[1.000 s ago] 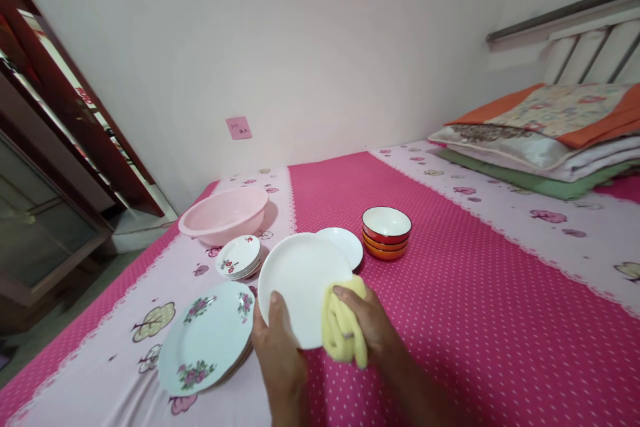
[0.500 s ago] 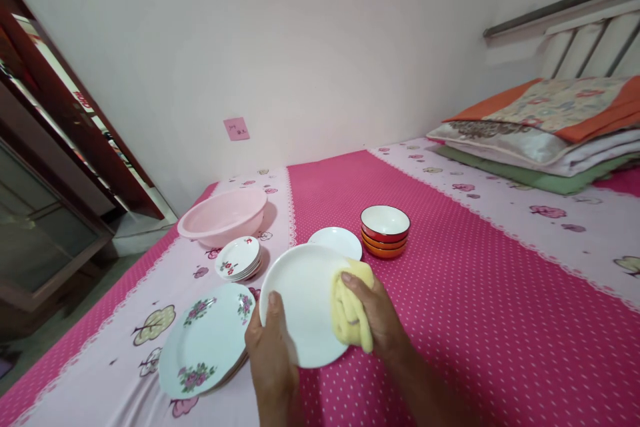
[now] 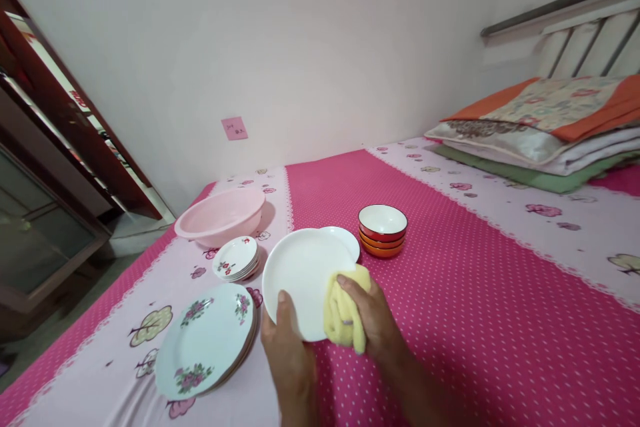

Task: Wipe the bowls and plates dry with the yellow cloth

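A plain white plate (image 3: 295, 280) is held up, tilted toward me, above the bed. My left hand (image 3: 290, 343) grips its lower left edge, thumb on the face and fingers behind. In my right hand (image 3: 373, 317) is a bunched yellow cloth (image 3: 344, 310), pressed against the plate's lower right rim. Behind the held plate another white plate (image 3: 346, 241) lies on the bed, partly hidden. Just right of that stands a stack of bowls (image 3: 383, 232), red on top and orange below, white inside.
Large flowered plates (image 3: 210, 337) are stacked at the left, with small flowered dishes (image 3: 236, 259) beyond them. A pink basin (image 3: 220, 217) sits near the wall. Folded bedding (image 3: 540, 133) lies at the far right. A pink polka-dot sheet (image 3: 475, 300) covers the bed.
The held plate has risen slightly and turned, covering more of the plate behind it. My left hand has shifted right, and the cloth has moved a little down and left along the rim.
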Available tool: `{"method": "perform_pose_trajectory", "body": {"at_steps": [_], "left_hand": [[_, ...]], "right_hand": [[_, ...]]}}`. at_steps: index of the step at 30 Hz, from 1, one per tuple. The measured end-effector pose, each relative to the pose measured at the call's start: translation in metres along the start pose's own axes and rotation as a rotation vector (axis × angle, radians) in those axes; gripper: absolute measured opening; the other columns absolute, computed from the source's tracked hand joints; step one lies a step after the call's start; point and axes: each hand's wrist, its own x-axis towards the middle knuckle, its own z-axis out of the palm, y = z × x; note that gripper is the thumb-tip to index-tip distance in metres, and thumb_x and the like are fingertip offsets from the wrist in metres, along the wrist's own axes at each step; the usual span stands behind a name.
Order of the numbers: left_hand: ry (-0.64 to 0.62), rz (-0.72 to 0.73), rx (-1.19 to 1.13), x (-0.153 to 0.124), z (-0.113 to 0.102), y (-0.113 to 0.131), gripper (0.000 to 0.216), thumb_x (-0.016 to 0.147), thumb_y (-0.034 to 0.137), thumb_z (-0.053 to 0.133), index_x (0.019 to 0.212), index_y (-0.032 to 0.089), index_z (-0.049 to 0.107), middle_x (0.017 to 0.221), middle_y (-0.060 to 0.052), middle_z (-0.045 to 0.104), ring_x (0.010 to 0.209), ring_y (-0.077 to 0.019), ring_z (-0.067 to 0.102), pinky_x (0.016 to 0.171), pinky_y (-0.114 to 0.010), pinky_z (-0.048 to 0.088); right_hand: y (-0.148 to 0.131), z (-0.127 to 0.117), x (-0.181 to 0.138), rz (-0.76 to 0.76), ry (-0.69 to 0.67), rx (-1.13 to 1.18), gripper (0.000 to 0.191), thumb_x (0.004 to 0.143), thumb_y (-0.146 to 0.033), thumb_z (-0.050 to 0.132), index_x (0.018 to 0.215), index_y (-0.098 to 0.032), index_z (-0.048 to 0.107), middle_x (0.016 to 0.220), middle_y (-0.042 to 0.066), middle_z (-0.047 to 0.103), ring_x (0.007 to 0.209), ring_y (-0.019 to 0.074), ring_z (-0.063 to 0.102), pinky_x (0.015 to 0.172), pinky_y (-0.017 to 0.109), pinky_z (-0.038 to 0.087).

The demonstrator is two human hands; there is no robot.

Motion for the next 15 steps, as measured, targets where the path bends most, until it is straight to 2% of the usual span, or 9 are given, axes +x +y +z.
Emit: {"method": "perform_pose_trajectory", "body": {"at_steps": [2, 4, 7, 9, 11, 13, 15], "left_hand": [[-0.099, 0.018, 0.021, 0.013, -0.013, 0.010, 0.064, 0.086, 0.046, 0.078, 0.143, 0.022, 0.062, 0.121, -0.011, 0.078, 0.105, -0.0271, 0.075, 0.082, -0.031, 0.063], [-0.202, -0.035, 0.087, 0.022, -0.026, 0.019, 0.068, 0.078, 0.048, 0.085, 0.138, 0.020, 0.066, 0.111, -0.011, 0.080, 0.099, -0.0276, 0.077, 0.080, -0.032, 0.063], [-0.259, -0.133, 0.210, 0.025, -0.037, 0.027, 0.070, 0.076, 0.053, 0.087, 0.132, 0.015, 0.069, 0.094, -0.011, 0.081, 0.087, -0.0285, 0.078, 0.077, -0.036, 0.064], [-0.206, -0.118, 0.212, 0.024, -0.038, 0.027, 0.067, 0.078, 0.053, 0.085, 0.128, 0.012, 0.070, 0.088, -0.010, 0.081, 0.082, -0.0283, 0.078, 0.076, -0.037, 0.065], [-0.118, -0.090, 0.152, 0.021, -0.034, 0.023, 0.063, 0.081, 0.050, 0.083, 0.130, 0.013, 0.070, 0.087, -0.010, 0.081, 0.081, -0.0273, 0.078, 0.076, -0.037, 0.065], [-0.016, -0.065, 0.077, 0.016, -0.028, 0.017, 0.060, 0.087, 0.048, 0.078, 0.137, 0.018, 0.066, 0.096, -0.010, 0.081, 0.084, -0.0264, 0.079, 0.078, -0.037, 0.065], [0.096, -0.015, 0.035, 0.010, -0.019, 0.010, 0.061, 0.091, 0.051, 0.072, 0.143, 0.022, 0.061, 0.113, -0.011, 0.079, 0.092, -0.0269, 0.078, 0.080, -0.037, 0.064]], "right_hand": [[-0.014, -0.013, 0.007, -0.057, -0.086, -0.112, 0.057, 0.065, -0.048, 0.092, 0.108, -0.018, 0.070, 0.088, 0.005, 0.080, 0.076, 0.0257, 0.075, 0.068, 0.034, 0.060], [-0.024, -0.021, 0.009, -0.057, -0.209, -0.181, 0.055, 0.067, -0.044, 0.092, 0.110, -0.018, 0.070, 0.089, 0.005, 0.080, 0.077, 0.0246, 0.075, 0.069, 0.034, 0.060], [-0.028, -0.021, 0.007, -0.017, -0.294, -0.184, 0.055, 0.066, -0.041, 0.093, 0.110, -0.017, 0.071, 0.091, 0.006, 0.080, 0.076, 0.0235, 0.074, 0.067, 0.032, 0.060], [-0.024, -0.014, 0.003, -0.005, -0.257, -0.124, 0.056, 0.066, -0.043, 0.093, 0.110, -0.017, 0.070, 0.091, 0.006, 0.080, 0.075, 0.0234, 0.073, 0.067, 0.032, 0.059], [-0.015, -0.002, -0.002, -0.009, -0.152, -0.067, 0.057, 0.066, -0.046, 0.092, 0.110, -0.017, 0.070, 0.095, 0.008, 0.080, 0.079, 0.0249, 0.074, 0.066, 0.031, 0.059], [-0.002, 0.010, -0.008, -0.016, -0.028, -0.012, 0.059, 0.066, -0.050, 0.091, 0.111, -0.018, 0.069, 0.101, 0.009, 0.081, 0.086, 0.0277, 0.076, 0.064, 0.030, 0.058], [0.014, 0.022, -0.016, 0.007, 0.051, 0.062, 0.062, 0.067, -0.054, 0.089, 0.113, -0.019, 0.068, 0.104, 0.009, 0.081, 0.089, 0.0294, 0.076, 0.063, 0.031, 0.059]]}}
